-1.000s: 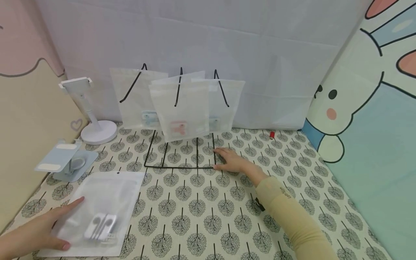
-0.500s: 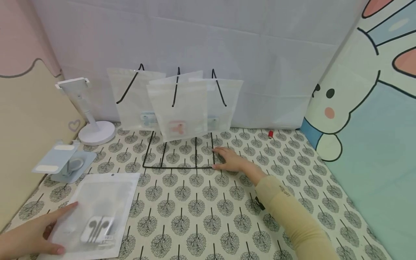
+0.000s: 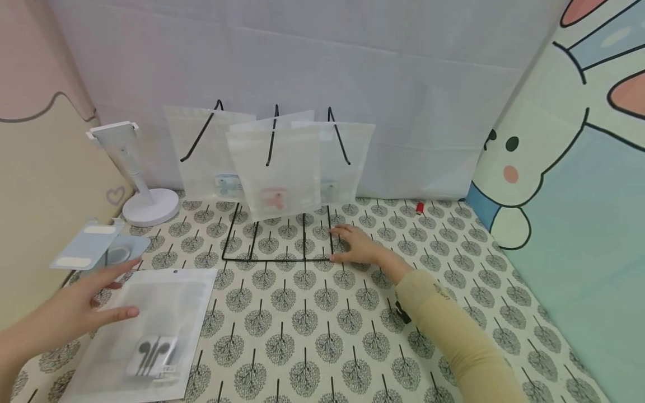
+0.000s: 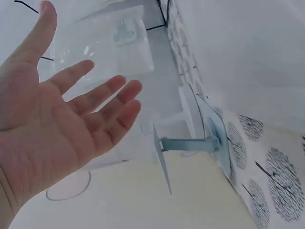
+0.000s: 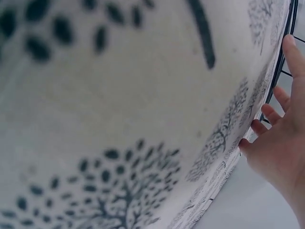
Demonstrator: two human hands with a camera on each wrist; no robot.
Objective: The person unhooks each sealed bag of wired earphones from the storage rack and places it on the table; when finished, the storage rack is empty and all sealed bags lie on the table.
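Observation:
My left hand (image 3: 75, 313) hovers with spread fingers over the left side of a frosted white zip bag (image 3: 166, 313) lying flat at the front left. Through the bag's plastic show wired earphones (image 3: 151, 355) in a clear case. In the left wrist view the palm (image 4: 43, 124) holds nothing. Farther back, my right hand (image 3: 355, 246) rests at the right side of a black wire display rack (image 3: 272, 260), thumb and fingertips against its base. On the rack's hooks hang several frosted bags (image 3: 289, 162) with small pink and blue items inside.
Just beyond my left hand stands a light blue folding phone stand (image 3: 88, 243). A white phone stand (image 3: 151, 207) with a round base is behind it. A small red item (image 3: 420, 208) lies at the back right. White cloth (image 3: 428, 112) closes off the rear.
My left hand has lifted off the zip bag and moved forward, fingers spreading. The bag slid slightly left earlier. The right hand stays at the rack.

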